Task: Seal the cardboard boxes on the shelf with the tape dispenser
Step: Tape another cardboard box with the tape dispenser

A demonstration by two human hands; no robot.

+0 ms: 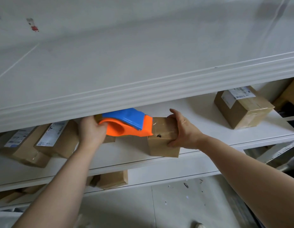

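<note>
Tape dispenser (126, 124) at box (162, 145) edge

I found a storeroom or parcel depot: white shelves (200, 112) in tiers carried taped cardboard boxes (243, 112), several with printed shipping labels (238, 94). A pale, speckled floor (184, 203) lay below.

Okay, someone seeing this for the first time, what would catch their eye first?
The bright orange and blue tape dispenser, gripped by the left hand at the middle of the shelf, stands out against white and brown. Its front end sits on the small cardboard box that the right hand holds at the shelf's front edge. A taped, labelled box sits further right.
</note>
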